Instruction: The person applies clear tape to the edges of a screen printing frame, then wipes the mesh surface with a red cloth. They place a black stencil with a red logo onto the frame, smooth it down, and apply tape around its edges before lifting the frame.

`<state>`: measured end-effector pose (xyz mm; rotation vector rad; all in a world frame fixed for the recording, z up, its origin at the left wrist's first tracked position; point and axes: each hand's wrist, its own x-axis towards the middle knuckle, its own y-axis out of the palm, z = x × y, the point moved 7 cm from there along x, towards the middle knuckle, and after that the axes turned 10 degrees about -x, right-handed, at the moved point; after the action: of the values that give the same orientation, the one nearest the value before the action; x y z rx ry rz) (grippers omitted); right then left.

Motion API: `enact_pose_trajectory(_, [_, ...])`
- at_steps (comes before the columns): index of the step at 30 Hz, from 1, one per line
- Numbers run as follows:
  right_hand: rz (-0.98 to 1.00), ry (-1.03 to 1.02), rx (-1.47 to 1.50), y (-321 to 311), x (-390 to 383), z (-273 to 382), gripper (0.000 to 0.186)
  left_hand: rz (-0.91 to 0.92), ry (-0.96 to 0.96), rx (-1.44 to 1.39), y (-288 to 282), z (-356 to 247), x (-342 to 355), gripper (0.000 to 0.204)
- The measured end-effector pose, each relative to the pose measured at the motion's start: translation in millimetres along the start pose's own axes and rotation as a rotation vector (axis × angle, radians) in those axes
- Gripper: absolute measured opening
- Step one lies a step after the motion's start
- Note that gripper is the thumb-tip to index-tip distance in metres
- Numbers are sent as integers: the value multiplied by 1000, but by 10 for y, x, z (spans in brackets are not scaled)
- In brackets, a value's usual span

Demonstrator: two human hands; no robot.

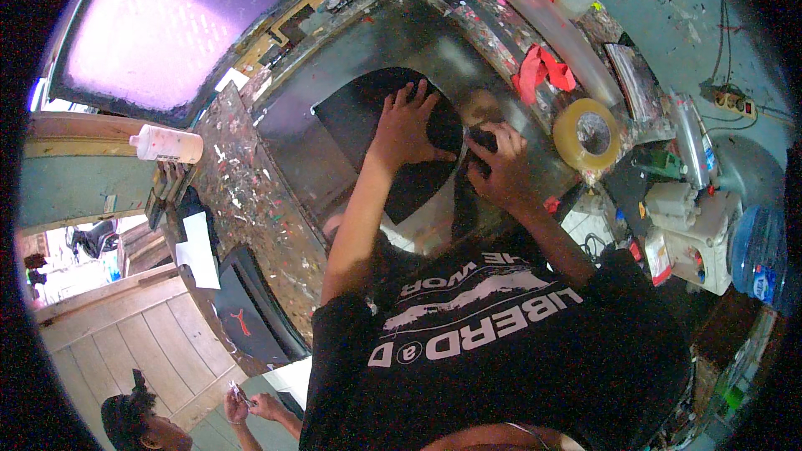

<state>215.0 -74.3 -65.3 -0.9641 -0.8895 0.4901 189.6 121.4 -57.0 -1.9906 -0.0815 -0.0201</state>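
My left hand (411, 124) lies flat with fingers spread on a black curved sheet (359, 121) that rests on a shiny metal plate (334, 75). My right hand (499, 165) is closed around a small dark tool (482, 137) at the sheet's right edge, pressed against it. Both forearms come up from my black printed shirt at the bottom.
A roll of tan tape (587, 134) sits right of my hands, with red cloth (541, 68) and a clear tube (561, 35) behind it. A white bottle (165, 144) lies at left on the paint-spattered bench (251, 209). Another person's hands (251, 407) show at bottom left.
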Motion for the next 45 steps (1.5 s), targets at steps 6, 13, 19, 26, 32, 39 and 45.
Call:
enact_pose_trajectory(6, [61,-71,65,-12,-51,33,33,-19,17,-2,-11,-3,2,126])
enact_pose_trajectory(13, [71,-282,142,38,-151,140,31,-18,13,-5,-35,-20,0,127])
enact_pose_trajectory(19, [101,-279,159,18,-113,155,36,-14,2,8,-43,-19,-6,126])
enact_pose_trajectory(26, [70,-169,123,-32,-75,100,36,-31,27,-12,11,15,-5,126])
enact_pose_trajectory(32, [158,-348,206,59,-145,196,32,-27,1,-14,-54,-37,-19,126])
enact_pose_trajectory(39, [47,-139,97,-39,-70,108,35,0,-9,9,-12,-5,-12,127])
enact_pose_trajectory(45, [68,-81,104,-17,-51,70,35,15,-12,15,-21,-11,-4,126])
